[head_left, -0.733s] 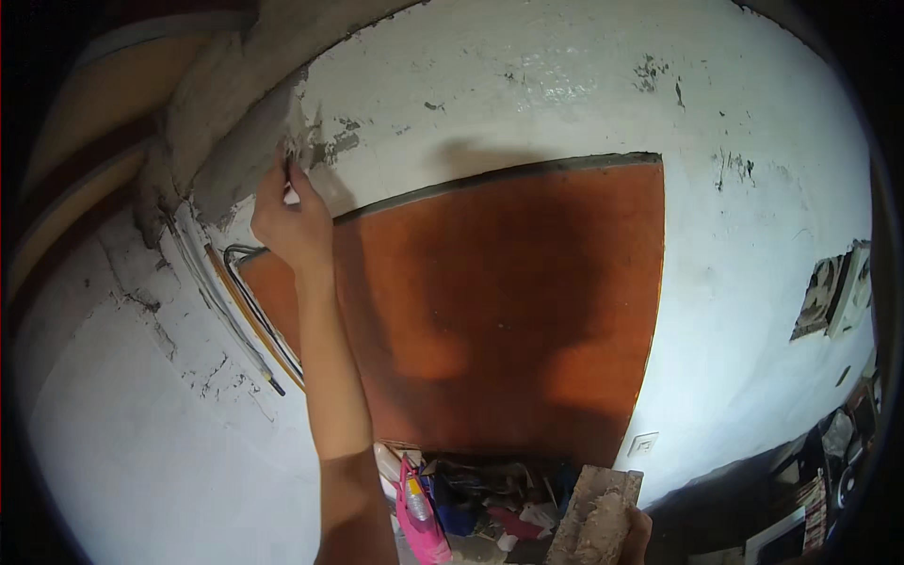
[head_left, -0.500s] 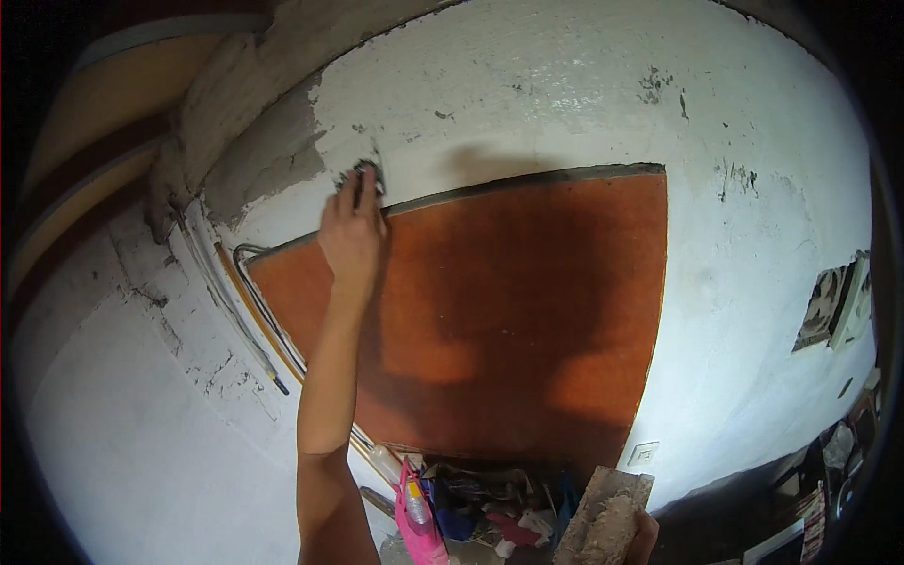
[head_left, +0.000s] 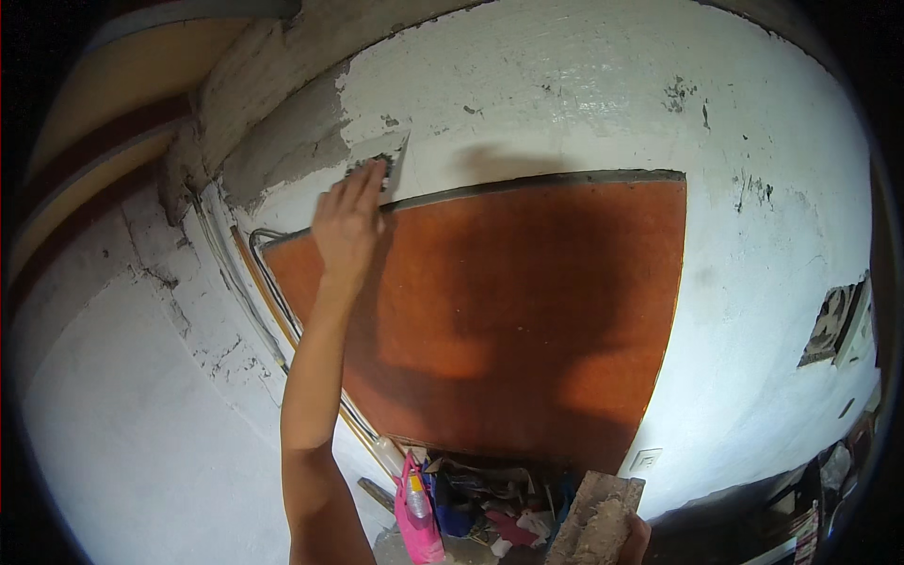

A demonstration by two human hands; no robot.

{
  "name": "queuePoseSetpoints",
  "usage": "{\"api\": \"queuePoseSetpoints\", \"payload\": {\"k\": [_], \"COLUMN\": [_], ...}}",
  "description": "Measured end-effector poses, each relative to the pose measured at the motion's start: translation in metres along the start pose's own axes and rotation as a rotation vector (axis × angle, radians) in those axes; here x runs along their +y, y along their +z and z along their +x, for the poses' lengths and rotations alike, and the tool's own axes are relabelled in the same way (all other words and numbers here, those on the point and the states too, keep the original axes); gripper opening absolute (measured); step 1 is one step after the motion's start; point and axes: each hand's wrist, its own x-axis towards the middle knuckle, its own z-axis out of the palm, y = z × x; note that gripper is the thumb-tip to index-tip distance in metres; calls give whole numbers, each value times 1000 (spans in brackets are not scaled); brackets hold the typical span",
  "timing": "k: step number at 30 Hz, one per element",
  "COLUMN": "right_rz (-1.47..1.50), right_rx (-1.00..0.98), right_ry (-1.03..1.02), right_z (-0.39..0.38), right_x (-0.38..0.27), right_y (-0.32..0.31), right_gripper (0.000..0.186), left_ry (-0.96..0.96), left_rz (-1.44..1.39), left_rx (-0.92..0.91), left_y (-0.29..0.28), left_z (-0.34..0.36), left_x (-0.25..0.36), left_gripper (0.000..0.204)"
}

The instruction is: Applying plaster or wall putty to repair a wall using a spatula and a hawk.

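We see the left hand (head_left: pixel 348 224) gripping what seems a trowel (head_left: pixel 384 168). Below it, the right hand (head_left: pixel 637 543) clasps a board (head_left: pixel 612 484); tilting could spill its paste (head_left: pixel 607 529).

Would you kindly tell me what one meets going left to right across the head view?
Bare left hand, bright pink bag, brown rectangular board bearing paste, bare right hand, grey rectangular patch on the white wall.
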Motion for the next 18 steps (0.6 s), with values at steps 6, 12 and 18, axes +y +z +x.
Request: {"api": "queuePoseSetpoints", "payload": {"k": [6,12,18], "right_rz": [6,10,27], "right_rx": [3,-6,10], "right_ry": [13,17,15], "right_z": [-2,-3,-7], "right_x": [2,2,4], "right_y": [1,4,3], "right_gripper": [39,38,38], "left_ry": [-104,-106,-135], "left_rz": [37,-16,-38], "left_rx": [-87,-54,-177], "left_y": [0,-6,1], "left_z": [1,-8,0], "left_x": [-11,0,-1], "left_gripper": [57,53,46]}}
